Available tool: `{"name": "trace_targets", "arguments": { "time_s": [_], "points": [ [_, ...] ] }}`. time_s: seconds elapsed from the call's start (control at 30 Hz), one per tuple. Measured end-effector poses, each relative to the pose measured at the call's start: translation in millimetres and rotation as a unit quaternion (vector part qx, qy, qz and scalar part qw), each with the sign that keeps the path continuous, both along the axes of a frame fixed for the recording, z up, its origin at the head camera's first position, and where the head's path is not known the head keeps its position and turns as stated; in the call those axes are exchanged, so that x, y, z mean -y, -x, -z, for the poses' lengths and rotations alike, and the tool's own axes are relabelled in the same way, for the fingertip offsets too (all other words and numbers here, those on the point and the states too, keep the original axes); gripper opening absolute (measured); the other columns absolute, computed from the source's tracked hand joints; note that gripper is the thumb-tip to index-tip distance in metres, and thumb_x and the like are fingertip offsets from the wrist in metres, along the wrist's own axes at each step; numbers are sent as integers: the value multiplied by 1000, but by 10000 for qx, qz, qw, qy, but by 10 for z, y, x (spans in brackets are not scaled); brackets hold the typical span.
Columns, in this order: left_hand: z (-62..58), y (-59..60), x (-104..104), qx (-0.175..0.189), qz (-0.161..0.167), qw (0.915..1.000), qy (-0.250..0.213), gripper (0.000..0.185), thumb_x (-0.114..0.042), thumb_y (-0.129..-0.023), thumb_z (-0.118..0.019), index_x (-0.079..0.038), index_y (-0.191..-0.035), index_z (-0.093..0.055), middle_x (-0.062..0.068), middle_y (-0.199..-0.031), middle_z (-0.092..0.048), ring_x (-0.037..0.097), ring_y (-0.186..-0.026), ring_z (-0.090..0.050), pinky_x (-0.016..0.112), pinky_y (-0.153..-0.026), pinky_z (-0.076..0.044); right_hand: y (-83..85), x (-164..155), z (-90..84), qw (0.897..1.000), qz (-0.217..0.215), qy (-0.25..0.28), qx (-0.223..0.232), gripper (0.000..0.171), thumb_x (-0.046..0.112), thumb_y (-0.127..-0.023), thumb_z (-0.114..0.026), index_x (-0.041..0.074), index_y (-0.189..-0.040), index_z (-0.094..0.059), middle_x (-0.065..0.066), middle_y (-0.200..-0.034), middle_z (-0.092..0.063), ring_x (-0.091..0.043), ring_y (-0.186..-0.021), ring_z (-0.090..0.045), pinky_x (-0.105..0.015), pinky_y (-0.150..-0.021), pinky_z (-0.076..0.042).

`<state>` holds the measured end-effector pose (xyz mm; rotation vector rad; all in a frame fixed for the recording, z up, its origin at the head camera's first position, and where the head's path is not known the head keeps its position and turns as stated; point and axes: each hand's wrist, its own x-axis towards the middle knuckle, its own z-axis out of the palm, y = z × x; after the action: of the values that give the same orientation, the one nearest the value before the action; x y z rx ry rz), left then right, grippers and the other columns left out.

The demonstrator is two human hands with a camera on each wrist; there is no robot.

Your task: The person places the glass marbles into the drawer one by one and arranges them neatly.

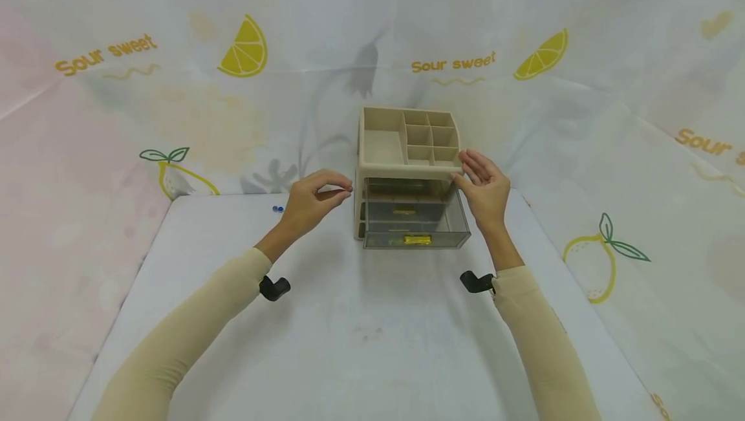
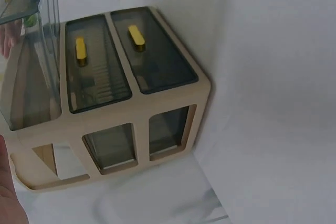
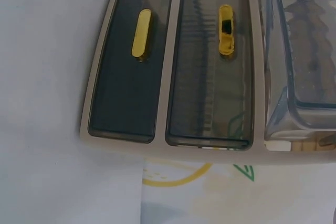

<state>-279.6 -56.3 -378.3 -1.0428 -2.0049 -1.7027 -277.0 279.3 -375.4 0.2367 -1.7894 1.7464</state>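
A beige drawer organizer [image 1: 388, 167] stands near the back of the table, with a compartmented top. Its upper clear drawer [image 1: 384, 240], with a gold handle [image 1: 417, 240], is pulled out; the two lower drawers are closed. Left of the organizer, my left hand [image 1: 308, 201] pinches a small dark object [image 1: 351, 189] between thumb and fingertips, mostly hidden by them. My right hand [image 1: 487, 194] holds the organizer's front right corner, thumb at the front and fingers along the side. In the left wrist view, only a sliver of the left hand [image 2: 10, 203] shows.
Two tiny blue pieces [image 1: 278, 209] lie on the white tabletop [image 1: 372, 343] to the left of the organizer. A fabric backdrop [image 1: 326, 33] with lemon prints hangs behind and around the table. Black wrist mounts [image 1: 274, 288] sit on both forearms.
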Motion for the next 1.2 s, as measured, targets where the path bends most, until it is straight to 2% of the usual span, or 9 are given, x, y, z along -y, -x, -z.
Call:
{"name": "trace_targets", "arguments": {
  "time_s": [0.17, 0.37, 0.63, 0.97, 1.1, 1.2],
  "points": [
    [-64, -50, -75, -4, 149, 9999, -61, 18, 16, -80, -70, 11, -98, -68, 22, -100, -66, 34, -94, -65, 37, -83, -57, 5, 0, 13, 9999, 5, 120, 37, 50, -18, -74, -74, -10, -122, -61, -23, -120, -64, -25, -111, -64, -29, -96, -49],
    [-117, -83, -159, -98, 445, 9988, -199, 19, 19, -80, -67, 13, -98, -66, 24, -100, -65, 36, -95, -64, 43, -83, -56, 10, 0, 22, 10000, 15, 0, -6, 49, -17, -75, -74, -11, -122, -60, -24, -120, -64, -25, -112, -64, -30, -96, -49],
    [-168, -95, -289, -339, 612, 9974, -146, 21, 20, -79, -68, 12, -98, -67, 24, -99, -65, 33, -93, -66, 38, -81, -57, 0, -2, 9, 10000, 39, 7, -34, 50, -17, -74, -75, -11, -122, -60, -25, -120, -63, -26, -112, -64, -30, -96, -49],
    [-212, -144, -478, -537, 736, 9957, -145, 19, 16, -81, -70, 11, -99, -68, 22, -99, -66, 31, -90, -67, 43, -78, -58, 9, 1, 0, 9998, -24, 192, -54, 50, -18, -74, -74, -13, -121, -60, -26, -120, -63, -27, -112, -63, -30, -96, -49],
    [-247, -165, -558, -753, 779, 9941, 19, 20, 16, -80, -70, 11, -99, -68, 22, -101, -66, 31, -90, -67, 40, -78, -58, 9, 7, -1, 9998, -51, 130, -110, 50, -18, -74, -74, -13, -122, -59, -26, -120, -63, -27, -113, -63, -31, -97, -48],
    [-201, -99, -627, -946, 902, 9912, 226, 23, 17, -78, -71, 8, -100, -69, 19, -102, -67, 28, -92, -67, 33, -79, -58, 3, 14, -2, 9999, -46, 9, -153, 51, -17, -74, -75, -14, -123, -58, -26, -121, -62, -28, -114, -62, -31, -97, -48]
  ]
}}
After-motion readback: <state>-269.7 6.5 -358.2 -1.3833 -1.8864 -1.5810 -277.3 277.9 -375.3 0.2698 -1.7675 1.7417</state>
